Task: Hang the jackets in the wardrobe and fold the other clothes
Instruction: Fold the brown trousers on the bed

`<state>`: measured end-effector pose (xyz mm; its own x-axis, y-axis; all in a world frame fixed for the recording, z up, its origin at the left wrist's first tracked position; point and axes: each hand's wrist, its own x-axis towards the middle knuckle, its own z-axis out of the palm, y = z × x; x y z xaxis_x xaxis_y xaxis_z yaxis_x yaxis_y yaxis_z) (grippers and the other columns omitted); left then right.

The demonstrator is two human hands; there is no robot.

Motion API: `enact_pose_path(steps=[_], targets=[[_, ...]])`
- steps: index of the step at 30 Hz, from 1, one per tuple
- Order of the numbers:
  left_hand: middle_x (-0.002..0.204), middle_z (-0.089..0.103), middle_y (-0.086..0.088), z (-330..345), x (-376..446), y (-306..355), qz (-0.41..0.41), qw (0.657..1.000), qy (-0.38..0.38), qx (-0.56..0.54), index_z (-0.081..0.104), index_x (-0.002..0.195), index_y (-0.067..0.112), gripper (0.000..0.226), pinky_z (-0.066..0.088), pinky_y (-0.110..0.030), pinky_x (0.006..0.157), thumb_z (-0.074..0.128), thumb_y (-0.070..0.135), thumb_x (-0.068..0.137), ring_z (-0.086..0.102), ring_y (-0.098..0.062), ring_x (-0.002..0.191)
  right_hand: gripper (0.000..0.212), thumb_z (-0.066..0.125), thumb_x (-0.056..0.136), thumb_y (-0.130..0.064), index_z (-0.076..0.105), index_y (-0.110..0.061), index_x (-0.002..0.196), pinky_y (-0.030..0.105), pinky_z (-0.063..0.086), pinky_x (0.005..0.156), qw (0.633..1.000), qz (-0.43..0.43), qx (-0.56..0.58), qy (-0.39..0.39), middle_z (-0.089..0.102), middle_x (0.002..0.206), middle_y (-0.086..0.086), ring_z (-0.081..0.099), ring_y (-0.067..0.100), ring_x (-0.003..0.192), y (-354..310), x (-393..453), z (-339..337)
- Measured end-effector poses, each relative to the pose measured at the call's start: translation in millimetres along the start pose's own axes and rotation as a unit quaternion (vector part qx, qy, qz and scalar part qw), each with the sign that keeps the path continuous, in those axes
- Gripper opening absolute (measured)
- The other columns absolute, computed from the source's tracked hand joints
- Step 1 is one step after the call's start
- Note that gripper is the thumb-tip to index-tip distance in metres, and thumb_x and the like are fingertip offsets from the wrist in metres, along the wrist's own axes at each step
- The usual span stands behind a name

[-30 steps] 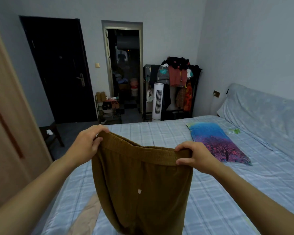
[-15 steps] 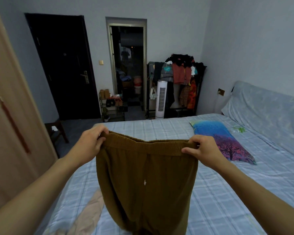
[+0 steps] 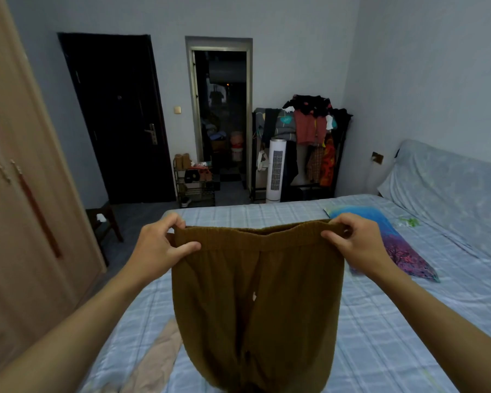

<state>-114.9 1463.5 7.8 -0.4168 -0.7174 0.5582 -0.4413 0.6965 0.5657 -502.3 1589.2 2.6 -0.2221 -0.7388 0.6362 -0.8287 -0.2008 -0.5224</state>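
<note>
Brown trousers point(image 3: 255, 302) hang between both hands

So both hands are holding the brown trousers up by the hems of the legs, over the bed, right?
Not quite. The head view shows the left hand and right hand pinching the brown trousers at the elastic waistband, not the hems; the legs hang down over the bed.
</note>
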Motion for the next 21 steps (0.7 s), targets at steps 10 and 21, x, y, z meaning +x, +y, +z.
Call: enact_pose_path(steps=[10, 21], targets=[[0.087, 0.069, 0.000, 6.4, -1.8, -0.3, -0.099, 0.992, -0.004, -0.081, 0.063, 0.100, 0.031, 0.026, 0.061, -0.032, 0.063, 0.075, 0.013, 0.086, 0.069, -0.013, 0.077, 0.023, 0.079, 0.081, -0.014, 0.068, -0.029, 0.094, 0.016, 0.051, 0.073, 0.995, 0.065, 0.060, -0.033, 0.069, 0.089, -0.010, 0.065, 0.004, 0.086, 2.2, -9.0, -2.3], [0.089, 0.074, -0.003, 6.3, -9.5, 7.5, -0.211, 0.935, -0.076, -0.276, 0.074, 0.089, 0.022, 0.006, 0.055, -0.019, 0.067, 0.069, 0.022, 0.090, 0.072, -0.014, 0.084, 0.005, 0.071, 0.089, -0.019, 0.066, -0.019, 0.088, 0.019, 0.050, 0.056, 0.964, 0.180, 0.168, -0.098, 0.065, 0.076, 0.000, 0.063, 0.007, 0.065, 12.7, -18.9, 4.0]])
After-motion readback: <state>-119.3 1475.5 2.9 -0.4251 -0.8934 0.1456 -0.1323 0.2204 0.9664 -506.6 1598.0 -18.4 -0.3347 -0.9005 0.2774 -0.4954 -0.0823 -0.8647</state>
